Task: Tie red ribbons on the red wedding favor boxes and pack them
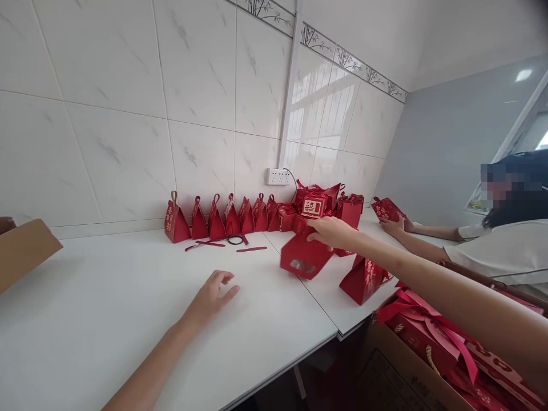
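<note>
My right hand (331,231) reaches out over the white table (107,319) and grips the top of a red paper gift box (305,256), lifted slightly off the surface. My left hand (212,297) rests flat on the table, fingers spread, holding nothing. A row of folded red pyramid boxes (214,220) stands along the tiled wall. Another red pyramid box (363,279) lies just right of the held one.
A pile of red boxes (325,208) sits by the wall socket (277,176). Loose red ribbons (209,244) lie near the row. A cardboard carton (411,365) of red boxes stands at lower right. Another person's hands (396,225) hold a red box. A cardboard flap (23,251) sits at the left.
</note>
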A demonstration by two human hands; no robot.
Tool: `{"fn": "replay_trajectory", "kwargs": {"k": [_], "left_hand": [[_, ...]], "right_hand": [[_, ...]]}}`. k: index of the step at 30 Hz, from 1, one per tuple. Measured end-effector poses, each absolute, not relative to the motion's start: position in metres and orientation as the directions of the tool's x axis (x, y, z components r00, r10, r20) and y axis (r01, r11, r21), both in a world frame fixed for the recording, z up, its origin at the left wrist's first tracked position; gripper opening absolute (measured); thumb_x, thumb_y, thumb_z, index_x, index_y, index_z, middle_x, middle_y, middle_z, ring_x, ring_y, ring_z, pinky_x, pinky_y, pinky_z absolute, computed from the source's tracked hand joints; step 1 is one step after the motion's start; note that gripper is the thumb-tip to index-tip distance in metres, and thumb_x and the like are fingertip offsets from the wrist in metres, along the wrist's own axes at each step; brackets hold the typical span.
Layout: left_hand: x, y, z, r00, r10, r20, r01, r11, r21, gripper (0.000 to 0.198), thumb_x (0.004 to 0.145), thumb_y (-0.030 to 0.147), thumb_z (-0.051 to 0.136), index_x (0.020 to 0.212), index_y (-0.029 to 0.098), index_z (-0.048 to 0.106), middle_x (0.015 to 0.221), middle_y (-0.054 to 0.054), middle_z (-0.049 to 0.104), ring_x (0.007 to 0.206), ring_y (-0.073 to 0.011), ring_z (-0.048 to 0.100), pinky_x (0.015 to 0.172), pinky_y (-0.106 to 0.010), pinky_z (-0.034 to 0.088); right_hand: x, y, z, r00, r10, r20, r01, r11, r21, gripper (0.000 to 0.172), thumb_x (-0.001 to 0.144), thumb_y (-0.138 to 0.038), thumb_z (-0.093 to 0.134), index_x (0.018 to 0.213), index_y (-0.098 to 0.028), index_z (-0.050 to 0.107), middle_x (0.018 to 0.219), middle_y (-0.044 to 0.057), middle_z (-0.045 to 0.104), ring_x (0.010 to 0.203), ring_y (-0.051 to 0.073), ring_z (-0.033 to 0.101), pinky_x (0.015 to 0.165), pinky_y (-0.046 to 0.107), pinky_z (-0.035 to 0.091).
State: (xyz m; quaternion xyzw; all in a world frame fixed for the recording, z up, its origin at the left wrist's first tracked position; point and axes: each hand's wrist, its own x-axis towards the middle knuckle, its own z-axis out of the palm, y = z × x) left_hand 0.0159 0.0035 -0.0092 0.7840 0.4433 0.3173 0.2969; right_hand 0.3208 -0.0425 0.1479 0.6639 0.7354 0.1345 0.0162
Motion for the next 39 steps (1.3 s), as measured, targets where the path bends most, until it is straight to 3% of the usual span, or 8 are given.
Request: {"fn": "replay_trajectory", "kwargs": {"k": [5,9,14,18,22,29,33,39], "left_hand": [[0.021,-0.003,-0.005,0.422,0.829,0.368,0.320,-0.516,0.795,0.076,0.068,0.049,0.064,0.131,0.025,0.029,0.140,-0.011,0.035,0.131,-0.0275,0.034,0.105,-0.045,0.033],[0.019,-0.005,-0.003,0.394,0.862,0.319,0.272,-0.441,0.855,0.055,0.070,0.043,0.063,0.116,0.020,0.041,0.121,-0.010,0.054,0.116,-0.0263,0.050,0.098,-0.043,0.041],[0.009,0.002,-0.006,0.364,0.897,0.252,0.218,-0.345,0.913,0.038,0.073,0.035,0.060,0.103,0.020,0.042,0.107,-0.008,0.059,0.101,-0.0233,0.057,0.083,-0.038,0.050],[0.004,0.005,-0.007,0.406,0.878,0.255,0.155,-0.341,0.927,0.041,0.074,0.029,0.059,0.108,0.020,0.040,0.104,-0.007,0.059,0.097,-0.0211,0.057,0.084,-0.036,0.049],[0.008,0.004,-0.004,0.428,0.867,0.256,0.049,-0.305,0.951,0.043,0.074,0.033,0.060,0.111,0.020,0.042,0.107,-0.008,0.058,0.095,-0.0201,0.058,0.085,-0.035,0.049],[0.020,-0.018,0.028,0.002,0.870,0.493,0.036,-0.493,0.869,0.024,0.076,0.039,0.063,0.086,0.019,0.056,0.081,-0.002,0.062,0.072,-0.0144,0.059,0.062,-0.024,0.049],[0.019,-0.028,0.038,0.006,0.810,0.587,0.145,-0.581,0.801,0.014,0.075,0.032,0.065,0.076,0.019,0.060,0.069,0.001,0.061,0.061,-0.0108,0.056,0.054,-0.020,0.046],[0.023,-0.027,0.036,-0.029,0.812,0.583,0.142,-0.574,0.806,0.015,0.073,0.032,0.067,0.072,0.018,0.061,0.066,0.001,0.062,0.059,-0.0101,0.057,0.053,-0.019,0.047]], "right_hand": [[0.240,-0.033,0.146,-0.366,0.916,0.167,0.931,0.360,0.066,0.008,0.082,-0.031,0.059,0.081,-0.023,0.058,0.063,-0.001,0.062,0.057,0.016,0.059,0.048,0.024,0.032],[0.198,-0.021,0.128,-0.470,0.791,0.391,0.837,0.540,-0.086,0.013,0.082,-0.028,0.060,0.093,-0.022,0.059,0.082,0.002,0.065,0.072,0.017,0.060,0.054,0.023,0.038],[0.189,0.001,0.089,-0.008,0.567,0.824,0.784,0.515,-0.347,0.019,0.088,-0.034,0.046,0.095,-0.020,0.057,0.108,0.010,0.056,0.086,0.019,0.057,0.065,0.029,0.046],[0.190,0.014,0.050,0.084,0.673,0.735,0.533,0.593,-0.604,0.022,0.087,-0.038,0.045,0.093,-0.020,0.056,0.100,0.009,0.058,0.090,0.021,0.057,0.075,0.034,0.047],[0.187,0.009,0.027,0.068,0.848,0.526,0.242,0.497,-0.833,0.031,0.087,-0.048,0.044,0.080,-0.020,0.055,0.079,0.003,0.061,0.071,0.018,0.058,0.062,0.030,0.048],[0.180,-0.013,0.035,-0.030,0.681,0.732,0.280,0.709,-0.648,0.018,0.082,-0.030,0.058,0.097,-0.023,0.051,0.080,0.001,0.062,0.069,0.016,0.059,0.058,0.028,0.047],[0.176,-0.021,0.041,-0.117,0.515,0.849,0.308,0.832,-0.462,0.007,0.084,-0.016,0.052,0.084,-0.021,0.056,0.078,0.002,0.059,0.073,0.015,0.056,0.067,0.030,0.046],[0.170,-0.023,0.039,-0.063,0.548,0.834,0.302,0.807,-0.507,0.010,0.085,-0.014,0.051,0.082,-0.021,0.057,0.076,0.001,0.058,0.071,0.014,0.054,0.066,0.030,0.044]]}}
